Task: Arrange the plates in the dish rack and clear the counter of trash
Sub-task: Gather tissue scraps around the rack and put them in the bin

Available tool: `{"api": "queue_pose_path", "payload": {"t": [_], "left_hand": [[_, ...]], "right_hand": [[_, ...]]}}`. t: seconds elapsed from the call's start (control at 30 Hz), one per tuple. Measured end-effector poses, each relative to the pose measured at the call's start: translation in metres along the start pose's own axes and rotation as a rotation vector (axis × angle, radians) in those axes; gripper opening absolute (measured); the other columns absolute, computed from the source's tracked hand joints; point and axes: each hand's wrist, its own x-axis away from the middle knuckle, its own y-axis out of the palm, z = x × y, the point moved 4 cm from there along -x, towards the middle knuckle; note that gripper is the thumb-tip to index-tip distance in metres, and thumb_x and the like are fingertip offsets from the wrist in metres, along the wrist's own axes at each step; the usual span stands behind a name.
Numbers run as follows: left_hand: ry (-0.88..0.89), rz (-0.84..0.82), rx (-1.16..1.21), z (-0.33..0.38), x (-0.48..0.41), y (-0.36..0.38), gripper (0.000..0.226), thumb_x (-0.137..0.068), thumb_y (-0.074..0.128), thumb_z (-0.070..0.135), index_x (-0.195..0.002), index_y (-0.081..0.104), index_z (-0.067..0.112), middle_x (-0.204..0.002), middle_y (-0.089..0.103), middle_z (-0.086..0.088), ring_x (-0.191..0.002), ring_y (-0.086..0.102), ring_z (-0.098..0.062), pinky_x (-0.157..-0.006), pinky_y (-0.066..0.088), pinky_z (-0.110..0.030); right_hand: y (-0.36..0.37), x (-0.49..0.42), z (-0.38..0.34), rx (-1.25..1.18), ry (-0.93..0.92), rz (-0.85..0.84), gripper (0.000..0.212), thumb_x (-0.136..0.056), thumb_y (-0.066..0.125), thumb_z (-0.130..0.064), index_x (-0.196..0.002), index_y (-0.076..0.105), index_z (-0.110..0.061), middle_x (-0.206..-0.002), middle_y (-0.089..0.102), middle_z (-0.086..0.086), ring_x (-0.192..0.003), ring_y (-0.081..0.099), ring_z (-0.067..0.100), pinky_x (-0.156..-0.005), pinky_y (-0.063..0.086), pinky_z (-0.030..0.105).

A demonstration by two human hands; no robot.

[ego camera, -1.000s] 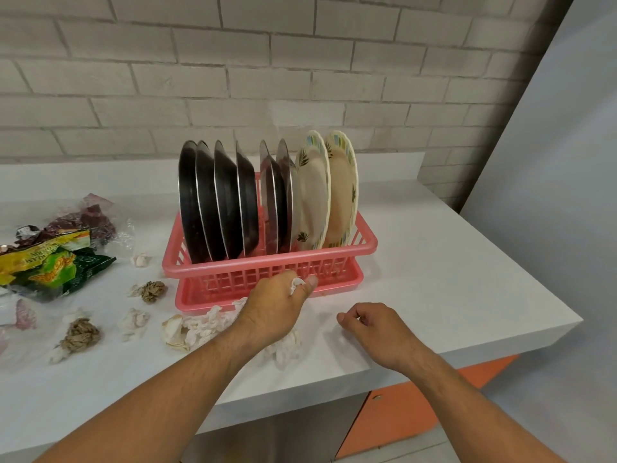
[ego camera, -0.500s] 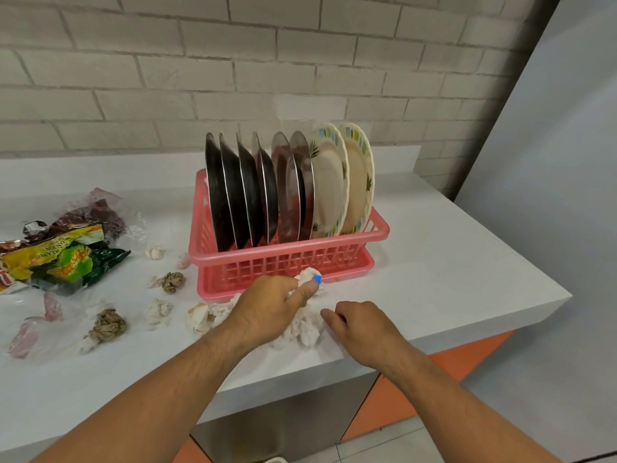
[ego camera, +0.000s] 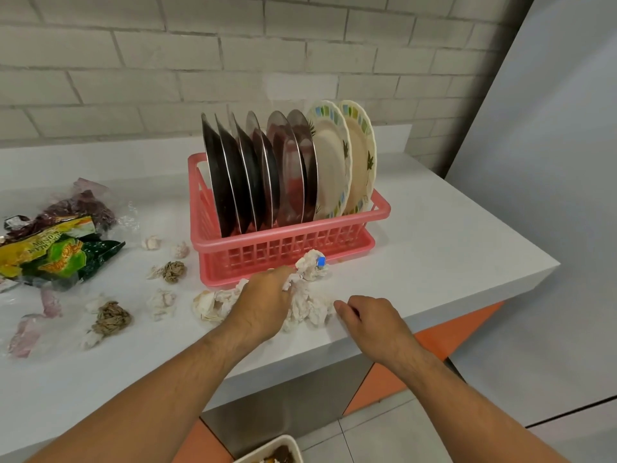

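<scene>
While the left hand [ego camera: 267, 295] has its fingers curled down into a heap of crumpled tissue [ego camera: 305, 310], gripping it, a wad with a blue mark [ego camera: 312, 264] pokes out beyond its knuckles, just in front of the pink dish rack [ego camera: 290, 240]; the right hand [ego camera: 370, 322] rests just beside the heap on the white surface [ego camera: 450, 248], fingers curled under with nothing visible in them. Such tissue should be nearly weightless, soft and squashable, apt to shed pieces, so closing the whole hand around the bulk looks wiser than pinching an edge. Left of the heap lies one flatter tissue clump [ego camera: 210, 304], then three small white wads [ego camera: 162, 300] and two brown paper balls [ego camera: 112, 317]. Further left sit one yellow-green snack packet [ego camera: 50, 253], one clear bag [ego camera: 83, 202] with dark contents, and some pinkish film [ego camera: 30, 329], all likely crinkly and slippery. Upright in the rack stand six or seven steel plates [ego camera: 227, 182], overlapping too much to be sure, and two patterned plates [ego camera: 334, 162]
</scene>
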Motion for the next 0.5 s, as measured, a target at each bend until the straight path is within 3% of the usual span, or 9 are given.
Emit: {"api": "queue_pose_path", "payload": {"t": [0.07,0.1,0.17,0.23,0.33,0.4,0.5], "left_hand": [[-0.020,0.058,-0.015,0.002,-0.003,0.000,0.026,-0.097,0.048,0.036,-0.078,0.055,0.020,-0.078,0.057,0.007,-0.076,0.055,-0.016,-0.064,0.037,-0.024],[-0.029,0.079,-0.004,0.001,-0.004,0.001,0.033,-0.095,0.049,0.044,-0.074,0.051,0.020,-0.074,0.055,0.006,-0.071,0.053,-0.015,-0.061,0.038,-0.025],[-0.031,0.129,0.009,0.003,-0.006,0.002,0.032,-0.089,0.056,0.051,-0.080,0.056,0.019,-0.078,0.058,0.006,-0.072,0.055,-0.012,-0.062,0.046,-0.027],[-0.043,0.158,-0.005,0.008,-0.008,0.002,0.025,-0.088,0.062,0.044,-0.087,0.058,0.019,-0.081,0.061,0.006,-0.074,0.059,-0.012,-0.065,0.052,-0.030],[-0.116,0.182,0.061,0.012,-0.012,0.001,0.017,-0.093,0.058,0.034,-0.089,0.054,0.019,-0.078,0.064,0.002,-0.058,0.064,-0.013,-0.051,0.053,-0.028],[-0.156,0.183,0.154,0.014,-0.014,0.000,0.019,-0.093,0.056,0.036,-0.088,0.052,0.019,-0.076,0.065,0.001,-0.052,0.064,-0.013,-0.046,0.053,-0.029],[-0.118,0.265,0.167,0.019,-0.017,-0.006,0.033,-0.092,0.053,0.045,-0.078,0.051,0.015,-0.066,0.056,0.002,-0.055,0.055,-0.014,-0.049,0.048,-0.031]], "right_hand": [[-0.003,0.001,0.000,-0.008,-0.007,0.009,0.048,-0.101,0.038,-0.045,-0.060,0.042,-0.019,-0.058,0.047,-0.003,-0.054,0.044,0.010,-0.053,0.035,0.025],[-0.005,0.000,0.001,-0.007,-0.012,0.012,0.048,-0.101,0.038,-0.045,-0.060,0.041,-0.019,-0.057,0.046,-0.003,-0.054,0.043,0.010,-0.053,0.034,0.024],[-0.009,-0.001,0.002,0.001,-0.022,0.013,0.048,-0.101,0.039,-0.045,-0.060,0.040,-0.020,-0.057,0.046,-0.003,-0.053,0.043,0.011,-0.052,0.034,0.025],[-0.011,-0.002,0.004,0.000,-0.030,0.008,0.047,-0.100,0.039,-0.045,-0.060,0.041,-0.020,-0.057,0.047,-0.004,-0.054,0.043,0.011,-0.053,0.036,0.026],[-0.014,-0.005,0.008,-0.007,-0.037,-0.004,0.047,-0.100,0.040,-0.046,-0.061,0.043,-0.019,-0.057,0.047,-0.004,-0.054,0.044,0.012,-0.054,0.038,0.026],[-0.015,-0.006,0.011,-0.006,-0.039,-0.008,0.047,-0.100,0.039,-0.047,-0.061,0.043,-0.019,-0.057,0.048,-0.003,-0.055,0.045,0.012,-0.055,0.039,0.027],[-0.017,-0.008,0.014,-0.005,-0.040,-0.010,0.047,-0.099,0.039,-0.048,-0.062,0.045,-0.019,-0.059,0.050,-0.003,-0.056,0.047,0.012,-0.056,0.040,0.028]]}}
